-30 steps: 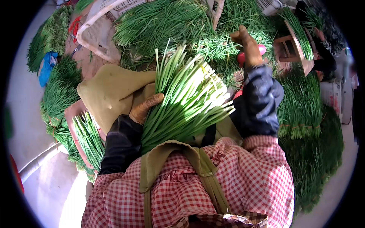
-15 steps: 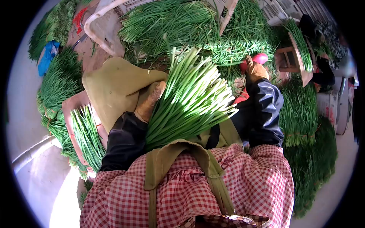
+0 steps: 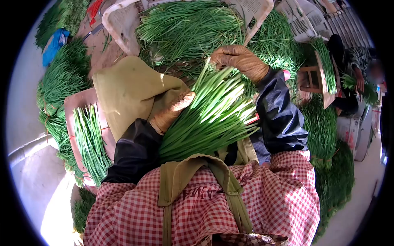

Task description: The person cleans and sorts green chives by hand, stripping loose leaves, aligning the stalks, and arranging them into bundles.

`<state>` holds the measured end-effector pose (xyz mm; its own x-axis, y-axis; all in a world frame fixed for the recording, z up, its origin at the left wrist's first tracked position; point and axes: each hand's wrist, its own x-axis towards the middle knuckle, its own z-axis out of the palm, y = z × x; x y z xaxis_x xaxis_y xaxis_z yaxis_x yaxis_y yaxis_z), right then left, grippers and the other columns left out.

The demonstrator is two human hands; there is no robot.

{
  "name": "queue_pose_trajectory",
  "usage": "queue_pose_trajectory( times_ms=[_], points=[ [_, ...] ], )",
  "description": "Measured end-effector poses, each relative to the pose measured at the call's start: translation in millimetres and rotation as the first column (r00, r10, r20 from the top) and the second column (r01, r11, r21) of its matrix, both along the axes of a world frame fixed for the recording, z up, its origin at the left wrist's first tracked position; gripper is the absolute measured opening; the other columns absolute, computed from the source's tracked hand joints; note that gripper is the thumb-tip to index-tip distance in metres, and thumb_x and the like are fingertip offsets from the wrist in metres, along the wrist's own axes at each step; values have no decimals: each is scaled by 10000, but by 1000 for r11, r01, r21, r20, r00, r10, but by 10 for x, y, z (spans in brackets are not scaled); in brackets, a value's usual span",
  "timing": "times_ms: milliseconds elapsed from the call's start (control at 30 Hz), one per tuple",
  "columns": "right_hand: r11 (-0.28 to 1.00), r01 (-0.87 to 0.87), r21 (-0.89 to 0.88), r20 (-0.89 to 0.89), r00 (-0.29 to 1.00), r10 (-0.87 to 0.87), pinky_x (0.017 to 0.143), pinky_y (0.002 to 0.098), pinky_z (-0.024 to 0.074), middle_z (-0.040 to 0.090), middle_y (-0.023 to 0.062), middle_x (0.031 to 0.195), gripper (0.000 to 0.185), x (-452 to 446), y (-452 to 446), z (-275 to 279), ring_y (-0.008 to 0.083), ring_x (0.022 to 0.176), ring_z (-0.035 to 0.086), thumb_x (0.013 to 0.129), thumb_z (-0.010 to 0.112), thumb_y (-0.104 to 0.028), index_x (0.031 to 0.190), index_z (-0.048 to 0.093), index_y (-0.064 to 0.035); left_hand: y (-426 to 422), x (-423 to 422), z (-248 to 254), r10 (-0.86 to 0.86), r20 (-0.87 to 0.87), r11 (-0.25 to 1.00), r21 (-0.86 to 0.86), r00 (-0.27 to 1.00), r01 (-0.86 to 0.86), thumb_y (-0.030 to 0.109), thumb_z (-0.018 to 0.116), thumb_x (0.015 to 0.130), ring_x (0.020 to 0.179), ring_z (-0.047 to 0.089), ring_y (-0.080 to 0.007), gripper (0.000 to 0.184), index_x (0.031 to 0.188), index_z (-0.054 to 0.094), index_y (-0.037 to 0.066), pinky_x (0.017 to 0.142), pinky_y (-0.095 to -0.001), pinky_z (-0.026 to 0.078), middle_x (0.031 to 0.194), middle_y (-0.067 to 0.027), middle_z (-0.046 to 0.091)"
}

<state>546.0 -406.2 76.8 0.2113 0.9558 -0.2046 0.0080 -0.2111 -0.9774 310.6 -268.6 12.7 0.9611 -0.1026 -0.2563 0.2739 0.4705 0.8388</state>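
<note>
A thick bunch of green chives [image 3: 209, 115] lies across my lap, its pale cut ends fanned toward the upper right. My gloved left hand [image 3: 174, 110] is closed around its left side. At the top of the bunch my gloved right hand [image 3: 242, 61] has its fingers pinched together on the pale ends, and a stalk tip shows beside them. A red rounded object [image 3: 286, 75] peeks out behind my right sleeve, mostly hidden. The olive apron cloth [image 3: 131, 94] spreads left of the bunch.
Loose chives [image 3: 188, 24] heap up ahead beside a white plastic crate [image 3: 119, 30]. At left, a board [image 3: 74, 135] bears another bunch. Tied bundles [image 3: 324, 127] stand at right, near a small wooden stool [image 3: 322, 78]. Beyond it, another person's hand [image 3: 360, 85] holds greens.
My right hand has left the red object and moved up and left to the pale ends of the chives. My left hand, with the bunch, has shifted slightly right.
</note>
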Motion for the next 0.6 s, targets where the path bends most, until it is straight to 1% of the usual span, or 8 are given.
queue_pose_trajectory(
  times_ms=[167, 233, 267, 333, 400, 500, 533, 600],
  points=[
    [989, 145, -1, 64, 987, -145, 713, 269, 482, 639, 47, 874, 146, -103, -39, -54, 128, 727, 563, 889, 533, -66, 968, 629, 11, -12, -142, -175, -97, 166, 924, 382, 981, 26, 249, 485, 926, 1220, 356, -153, 468, 1320, 399, 9, 1021, -290, 285, 1319, -70, 410],
    [967, 254, 18, 80, 964, -255, 696, 255, 489, 641, 48, 879, 142, -23, -140, -113, 126, 740, 576, 871, 551, -53, 970, 635, 4, -64, -97, 59, 66, -110, 996, -47, 992, -72, 368, 625, 855, 1227, 401, -173, 782, 1425, 206, 35, 1036, -286, 290, 1321, -89, 449],
    [930, 366, 47, 93, 925, -368, 679, 242, 495, 644, 50, 883, 144, 53, -239, -146, 125, 753, 589, 852, 568, -39, 972, 640, -3, -69, -100, 102, 73, -109, 995, -58, 991, -80, 368, 625, 855, 1227, 401, -173, 782, 1425, 206, 35, 1036, -286, 290, 1321, -89, 449],
    [798, 602, 1, 476, 702, -530, 686, 289, 507, 661, 60, 897, 207, 620, -551, -337, 180, 766, 622, 826, 576, -45, 1023, 639, -62, -81, -121, 151, 28, -220, 991, -123, 975, -56, 415, 671, 809, 1211, 407, -160, 927, 1443, 108, 41, 1024, -291, 304, 1302, -100, 451],
    [572, 815, -89, 993, 114, -8, 791, 359, 498, 638, 132, 1048, 309, 947, -783, -256, 271, 914, 627, 809, 561, -46, 1104, 616, -117, -171, -86, 215, 62, -179, 975, -199, 982, -98, 410, 638, 840, 1176, 421, -146, 831, 1426, 187, 33, 1000, -284, 323, 1275, -78, 469],
    [838, 542, 59, 994, 44, -99, 922, 392, 420, 590, 170, 1136, 316, 960, -599, -86, 322, 1130, 520, 858, 493, -112, 1159, 590, -110, -154, 15, 302, -54, -133, 998, 23, 990, 57, 400, 594, 877, 1082, 441, -115, 610, 1328, 396, 41, 926, -270, 371, 1204, -50, 499],
    [955, 292, 48, 942, 304, -141, 997, 377, 358, 517, 159, 1263, 302, 777, -323, 64, 290, 1224, 444, 896, 487, -175, 1170, 582, -92, -144, 19, 312, -61, -139, 998, 13, 988, 64, 400, 594, 877, 1082, 441, -115, 610, 1328, 396, 41, 926, -270, 371, 1204, -50, 499],
    [982, -190, 19, 655, 744, 131, 1084, 433, 241, 484, 122, 1314, 429, 454, 23, 108, 289, 1311, 321, 944, 410, -402, 1187, 582, -92, -250, 34, 411, -131, -133, 991, -34, 982, 127, 411, 600, 870, 1050, 460, -109, 586, 1299, 435, 47, 911, -271, 382, 1162, -43, 525]
  ],
)
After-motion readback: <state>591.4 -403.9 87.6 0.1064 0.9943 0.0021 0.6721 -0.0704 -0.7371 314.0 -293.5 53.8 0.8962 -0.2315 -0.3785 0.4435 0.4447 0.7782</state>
